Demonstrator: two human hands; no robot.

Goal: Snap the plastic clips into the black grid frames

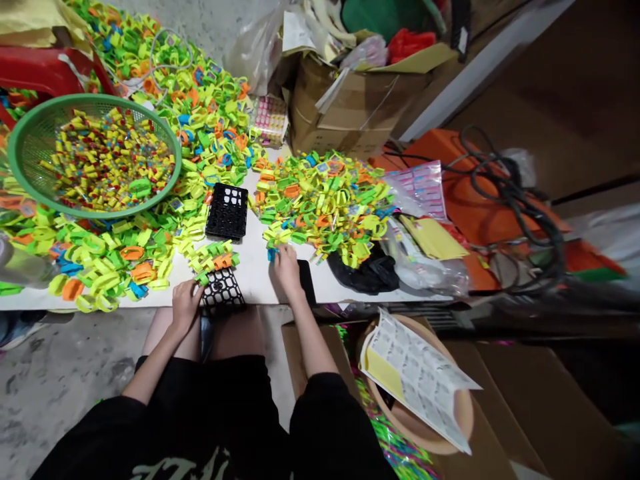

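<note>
My left hand (186, 305) is closed at the left edge of a black grid tray (220, 291), its fingertips on a small green plastic piece (201, 277). Several green, yellow and orange band-like pieces (223, 260) sit along the tray's far end. My right hand (288, 272) pinches a small blue plastic piece (271, 255) over the white tabletop (257, 277), just in front of a loose pile of bright plastic pieces (325, 200). Beyond the grid tray lies a stack of black trays (227, 212).
A green basket (95, 213) of small yellow-and-red parts stands left among more bright pieces (210, 100). A cardboard box (345, 107) stands at the back. A black bag (365, 270) and cables (510, 193) lie right. Below the table edge is a tub (463, 417) with printed sheets.
</note>
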